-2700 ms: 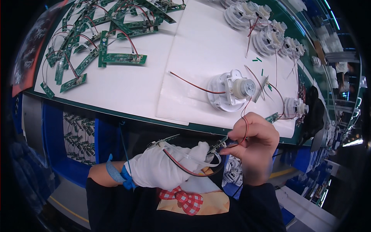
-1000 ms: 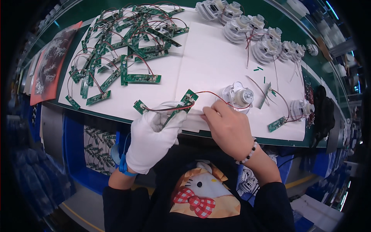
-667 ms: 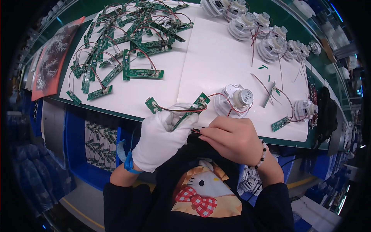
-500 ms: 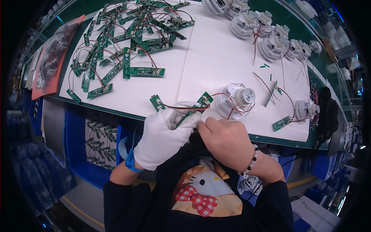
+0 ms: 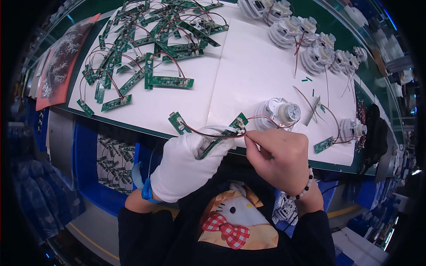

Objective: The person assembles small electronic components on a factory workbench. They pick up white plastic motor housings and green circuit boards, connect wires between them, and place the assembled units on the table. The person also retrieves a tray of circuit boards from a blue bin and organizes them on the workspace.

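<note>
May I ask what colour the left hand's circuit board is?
The circuit board is green, clearest in the head view.

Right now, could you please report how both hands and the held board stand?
Gloved left hand gripping green circuit board. Bare right hand close by its wires, hold unclear. White motor unit just beyond right hand.

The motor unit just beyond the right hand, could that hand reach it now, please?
Probably yes: the motor unit sits just beyond the right hand, with only thin red wires in front.

Free paper [image 5: 244,62] mid-table, motor unit [image 5: 280,114] right, boards [image 5: 132,81] left
</note>
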Demonstrator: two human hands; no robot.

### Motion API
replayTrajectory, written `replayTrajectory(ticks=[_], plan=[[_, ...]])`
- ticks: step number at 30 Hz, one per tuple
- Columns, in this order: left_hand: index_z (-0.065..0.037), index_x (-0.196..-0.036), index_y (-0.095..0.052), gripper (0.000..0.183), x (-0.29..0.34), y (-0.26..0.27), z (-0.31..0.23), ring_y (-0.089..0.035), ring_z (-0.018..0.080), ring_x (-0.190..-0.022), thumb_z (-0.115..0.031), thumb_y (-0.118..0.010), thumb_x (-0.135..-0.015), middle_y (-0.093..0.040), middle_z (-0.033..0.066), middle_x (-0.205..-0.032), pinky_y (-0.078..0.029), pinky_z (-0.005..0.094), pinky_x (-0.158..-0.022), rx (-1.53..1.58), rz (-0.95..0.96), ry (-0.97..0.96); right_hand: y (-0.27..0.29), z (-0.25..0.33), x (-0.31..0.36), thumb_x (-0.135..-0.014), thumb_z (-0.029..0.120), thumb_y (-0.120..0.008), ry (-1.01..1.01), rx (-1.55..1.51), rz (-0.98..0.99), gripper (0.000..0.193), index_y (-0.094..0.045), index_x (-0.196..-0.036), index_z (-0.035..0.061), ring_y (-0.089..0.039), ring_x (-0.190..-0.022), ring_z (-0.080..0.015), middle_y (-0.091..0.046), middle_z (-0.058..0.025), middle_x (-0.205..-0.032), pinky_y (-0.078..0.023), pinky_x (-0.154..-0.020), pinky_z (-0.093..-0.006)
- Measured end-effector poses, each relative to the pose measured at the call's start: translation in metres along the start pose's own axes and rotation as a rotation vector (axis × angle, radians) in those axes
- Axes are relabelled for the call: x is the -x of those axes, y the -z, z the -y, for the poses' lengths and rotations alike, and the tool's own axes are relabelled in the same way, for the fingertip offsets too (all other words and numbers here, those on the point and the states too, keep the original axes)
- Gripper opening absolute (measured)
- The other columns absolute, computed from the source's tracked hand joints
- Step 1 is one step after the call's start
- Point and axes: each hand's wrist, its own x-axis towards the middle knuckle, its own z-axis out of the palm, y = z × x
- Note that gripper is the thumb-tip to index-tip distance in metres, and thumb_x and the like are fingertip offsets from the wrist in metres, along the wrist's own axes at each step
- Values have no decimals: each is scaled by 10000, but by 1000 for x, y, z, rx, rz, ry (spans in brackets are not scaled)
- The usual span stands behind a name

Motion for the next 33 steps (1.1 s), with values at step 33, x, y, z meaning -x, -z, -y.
replayTrajectory(ticks=[33], plan=[[3,-825,-611,110,-13,-7,-5,-496,62,-431,-92,-555,-827,-535,27,-523,-393,212,-409,46,24,-77,11,19,17,-599,-17,-666,16,151,-365,270,-585,-857,-11,-480,-542,-141,-493,-72,-707,-377,-445,-244]])
